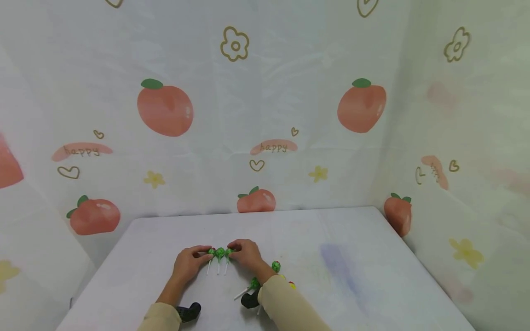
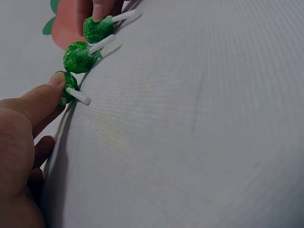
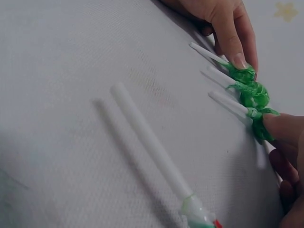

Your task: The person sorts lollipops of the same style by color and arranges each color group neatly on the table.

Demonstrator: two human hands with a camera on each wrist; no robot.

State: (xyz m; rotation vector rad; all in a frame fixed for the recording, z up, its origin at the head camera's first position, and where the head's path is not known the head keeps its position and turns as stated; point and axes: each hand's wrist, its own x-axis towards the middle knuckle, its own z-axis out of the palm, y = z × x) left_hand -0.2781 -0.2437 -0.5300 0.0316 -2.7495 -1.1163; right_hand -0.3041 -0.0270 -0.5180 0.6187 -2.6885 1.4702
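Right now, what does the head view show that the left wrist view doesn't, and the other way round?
Only the head view shows the beige sleeves, the "happy" lettering and the loose lollipops by the right sleeve.

Only the left wrist view shows the fine ribbed weave of the white tabletop.

Both show a row of three green lollipops with white sticks, the left hand pinching one end lollipop and the right hand the other.
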